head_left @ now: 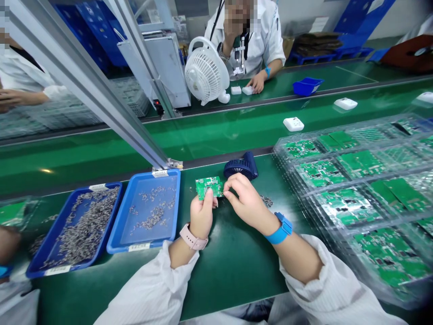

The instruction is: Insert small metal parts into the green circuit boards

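Observation:
A small green circuit board is pinched between the thumb and fingers of my left hand, held above the green bench. My right hand is closed in a pinch at the board's right edge; whatever its fingertips grip is too small to make out. Behind my hands lies a dark blue handheld fan. Some small metal parts lie in a loose pile just beyond my right hand.
Two blue trays of small metal parts, a fuller one and a sparser one, stand at left. Clear plastic trays of circuit boards fill the right. Beyond, a green conveyor carries white cases. A metal post rises at left; co-workers sit nearby.

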A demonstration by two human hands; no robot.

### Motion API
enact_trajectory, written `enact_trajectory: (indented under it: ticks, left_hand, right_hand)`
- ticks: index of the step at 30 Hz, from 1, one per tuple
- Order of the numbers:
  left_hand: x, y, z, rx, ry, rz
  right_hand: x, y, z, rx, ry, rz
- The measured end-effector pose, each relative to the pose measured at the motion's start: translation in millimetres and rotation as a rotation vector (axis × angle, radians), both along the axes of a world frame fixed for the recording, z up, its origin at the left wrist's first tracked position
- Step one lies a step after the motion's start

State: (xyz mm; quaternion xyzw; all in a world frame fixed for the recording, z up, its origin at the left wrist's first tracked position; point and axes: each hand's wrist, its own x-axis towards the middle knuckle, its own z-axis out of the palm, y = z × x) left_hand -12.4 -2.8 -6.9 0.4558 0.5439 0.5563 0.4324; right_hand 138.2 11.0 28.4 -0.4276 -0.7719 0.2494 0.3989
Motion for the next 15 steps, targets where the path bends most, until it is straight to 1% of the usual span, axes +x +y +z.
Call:
enact_trajectory:
  ticks: [5, 15]
  left_hand:
    - [0.7, -0.2, 2.4, 0.005, 0.027, -0.019]
    - [-1.5, -0.5, -2.2, 0.045, 0.221, -0.069]
  right_hand:
    - [3.2, 0.5, 2.2, 0.053, -0.13, 0.013]
    - [6.6, 0.5, 3.2, 0.175, -0.36, 0.033]
